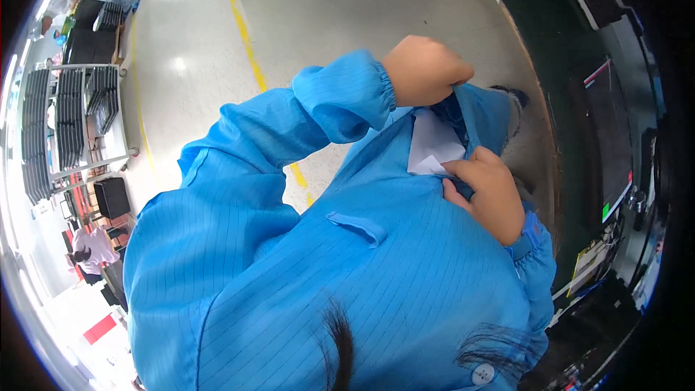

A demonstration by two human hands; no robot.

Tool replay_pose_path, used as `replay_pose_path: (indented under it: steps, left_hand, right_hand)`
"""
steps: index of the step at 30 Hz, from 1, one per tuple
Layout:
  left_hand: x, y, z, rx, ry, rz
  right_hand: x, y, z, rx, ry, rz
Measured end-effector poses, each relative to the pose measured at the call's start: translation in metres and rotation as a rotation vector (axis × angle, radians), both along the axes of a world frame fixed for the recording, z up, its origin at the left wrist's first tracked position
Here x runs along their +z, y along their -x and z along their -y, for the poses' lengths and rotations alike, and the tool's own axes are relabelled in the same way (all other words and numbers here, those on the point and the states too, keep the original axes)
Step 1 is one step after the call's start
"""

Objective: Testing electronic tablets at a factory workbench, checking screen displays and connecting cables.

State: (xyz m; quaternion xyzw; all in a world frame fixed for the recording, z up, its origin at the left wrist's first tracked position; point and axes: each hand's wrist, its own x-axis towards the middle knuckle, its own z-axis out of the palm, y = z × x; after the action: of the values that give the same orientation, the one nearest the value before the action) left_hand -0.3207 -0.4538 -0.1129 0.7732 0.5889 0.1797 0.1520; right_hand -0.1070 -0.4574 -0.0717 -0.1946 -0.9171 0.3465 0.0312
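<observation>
Centre-right of frame: left hand point(426, 69) clenched, fingers gripping the blue coat point(405, 261) edge at the pocket opening. Right hand point(491, 192) just below, fingers pinching white folded paper point(433, 146) half inside the pocket.

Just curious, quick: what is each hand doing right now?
Left hand: closed, gripping the edge of the blue coat.
Right hand: fingers curled, pinching the coat edge beside the white cloth.

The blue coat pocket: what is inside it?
A white folded sheet sticks out of the pocket. The left hand pulls the pocket edge; the right hand pinches the sheet. The sheet's lower part and anything deeper are covered.
</observation>
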Motion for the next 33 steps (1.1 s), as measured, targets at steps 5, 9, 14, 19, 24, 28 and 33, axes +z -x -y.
replay_pose_path:
  steps: [5, 9, 14, 19, 24, 28, 33]
  left_hand:
    - [0.002, -0.005, -0.002, -0.045, -0.097, -0.015]
    - [0.008, -0.004, 0.003, -0.067, -0.101, -0.024]
    - [0.023, 0.008, 0.009, -0.155, 0.062, 0.123]
    - [0.029, 0.024, 0.022, -0.126, -0.06, 0.215]
    - [0.03, 0.003, 0.049, -0.182, 0.22, 0.155]
    - [-0.003, -0.025, 0.064, -0.249, 0.142, -0.01]
    - [-0.049, -0.055, 0.032, -0.059, -0.019, -0.3]
  right_hand:
    - [0.014, -0.006, -0.007, 0.022, 0.271, -0.108]
    - [0.014, -0.017, -0.013, -0.169, 0.517, -0.282]
    - [-0.008, -0.037, -0.017, -0.215, 0.65, -0.436]
    - [-0.004, -0.057, -0.036, -0.86, 0.888, -0.914]
    - [0.006, -0.129, -0.066, -0.646, 1.238, -1.188]
    - [0.011, -0.157, -0.071, -0.62, 1.089, -1.249]
    - [0.016, -0.158, -0.062, -0.68, 1.042, -1.254]
